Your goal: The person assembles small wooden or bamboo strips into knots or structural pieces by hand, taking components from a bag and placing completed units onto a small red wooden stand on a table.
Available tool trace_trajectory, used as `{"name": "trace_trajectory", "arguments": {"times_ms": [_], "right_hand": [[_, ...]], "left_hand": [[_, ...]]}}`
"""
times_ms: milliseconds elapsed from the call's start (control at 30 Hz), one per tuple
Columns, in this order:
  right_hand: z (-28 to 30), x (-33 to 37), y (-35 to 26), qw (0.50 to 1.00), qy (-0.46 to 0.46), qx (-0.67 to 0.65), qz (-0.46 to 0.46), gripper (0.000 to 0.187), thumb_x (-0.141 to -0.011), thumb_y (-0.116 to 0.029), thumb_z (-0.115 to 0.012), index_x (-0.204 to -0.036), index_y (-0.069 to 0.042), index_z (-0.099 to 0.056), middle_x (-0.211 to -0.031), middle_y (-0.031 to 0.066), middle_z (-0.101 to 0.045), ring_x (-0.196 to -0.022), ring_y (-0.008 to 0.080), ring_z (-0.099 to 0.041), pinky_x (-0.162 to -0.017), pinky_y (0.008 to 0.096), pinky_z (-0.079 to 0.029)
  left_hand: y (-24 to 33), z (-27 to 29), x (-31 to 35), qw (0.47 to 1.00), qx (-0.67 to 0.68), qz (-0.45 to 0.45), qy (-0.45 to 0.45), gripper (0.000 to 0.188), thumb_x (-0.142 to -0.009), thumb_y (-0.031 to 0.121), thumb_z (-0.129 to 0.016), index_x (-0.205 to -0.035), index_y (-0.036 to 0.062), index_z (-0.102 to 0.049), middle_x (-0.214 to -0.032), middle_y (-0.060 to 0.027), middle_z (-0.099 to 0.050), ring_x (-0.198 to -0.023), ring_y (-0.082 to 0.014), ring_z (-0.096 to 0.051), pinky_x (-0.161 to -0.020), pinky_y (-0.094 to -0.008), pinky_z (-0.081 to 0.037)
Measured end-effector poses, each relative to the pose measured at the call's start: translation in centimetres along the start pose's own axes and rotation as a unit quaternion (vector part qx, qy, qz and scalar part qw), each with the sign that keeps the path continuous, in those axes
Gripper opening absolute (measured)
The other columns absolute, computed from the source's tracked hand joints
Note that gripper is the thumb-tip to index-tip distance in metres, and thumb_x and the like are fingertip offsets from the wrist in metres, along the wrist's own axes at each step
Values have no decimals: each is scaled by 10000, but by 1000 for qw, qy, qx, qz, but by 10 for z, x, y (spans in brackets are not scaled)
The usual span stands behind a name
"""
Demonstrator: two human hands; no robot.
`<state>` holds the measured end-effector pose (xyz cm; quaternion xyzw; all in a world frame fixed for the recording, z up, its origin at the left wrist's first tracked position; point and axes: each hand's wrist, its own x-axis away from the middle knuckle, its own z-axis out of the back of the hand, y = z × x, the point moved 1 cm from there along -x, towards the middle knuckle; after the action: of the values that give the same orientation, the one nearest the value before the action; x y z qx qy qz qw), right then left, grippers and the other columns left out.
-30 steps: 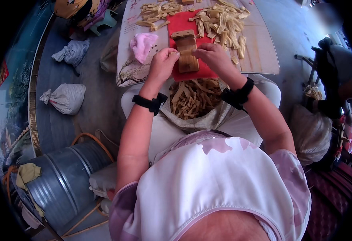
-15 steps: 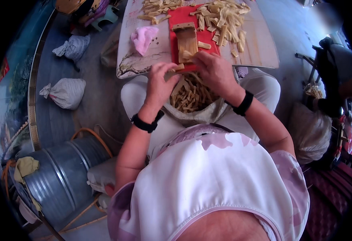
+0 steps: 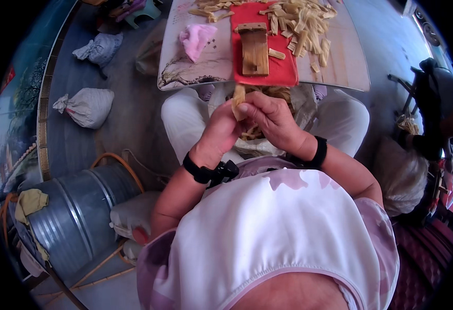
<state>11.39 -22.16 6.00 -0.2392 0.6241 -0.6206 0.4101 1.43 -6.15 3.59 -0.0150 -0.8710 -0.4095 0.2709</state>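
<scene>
Above an open sack between my knees, both hands meet at a flat tan strip standing upright. My right hand pinches its lower end between thumb and fingers. The fingers of my left hand are closed around its other side, partly hidden behind it. More tan pieces show inside the sack below my hands. Just beyond, a wooden block tool with a raised crossbar at its far end lies on a red cloth. A short loose strip rests beside the tool.
A heap of tan strips covers the table's far right, with a smaller pile far left. A pink cloth lies left of the red one. Tied sacks and a metal drum are on the left; a bulky sack is on the right.
Both hands have come back from the near end of the wooden tool toward my body. They now hold a strip over the sack, and the tool's top is uncovered.
</scene>
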Motion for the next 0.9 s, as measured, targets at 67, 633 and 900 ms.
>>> {"name": "trace_trajectory", "arguments": {"times_ms": [67, 633, 900], "right_hand": [[1, -7, 1, 995, 28, 82, 54, 174, -1210, -118, -759, -1344, -7, -767, -1120, 202, -764, -1048, 450, -775, -941, 508, -622], [-3, -23, -4, 977, 117, -176, -30, 152, -1241, -189, -767, -1197, -72, -680, -1002, 18, -717, -905, 120, -707, -767, 336, -574], [3, -16, -36, 936, 79, 312, 143, 301, -1189, -318, -804, -1208, -78, -623, -955, 143, -804, -872, 402, -826, -682, 520, -633]], "left_hand": [[-2, 2, 2, 999, -19, -12, -34, 299, -1253, 397, -710, -1397, 140, -758, -1138, 37, -762, -933, -112, -730, -813, -283, -605], [20, -10, 7, 615, -527, -577, 105, 557, -1030, -118, -622, -1564, -13, -740, -1337, -239, -767, -1212, -470, -770, -1073, -552, -624], [26, -12, 12, 613, -517, -590, 95, 412, -1099, -94, -617, -1460, 16, -783, -1490, -199, -683, -1318, -378, -726, -1141, -451, -607]]}}
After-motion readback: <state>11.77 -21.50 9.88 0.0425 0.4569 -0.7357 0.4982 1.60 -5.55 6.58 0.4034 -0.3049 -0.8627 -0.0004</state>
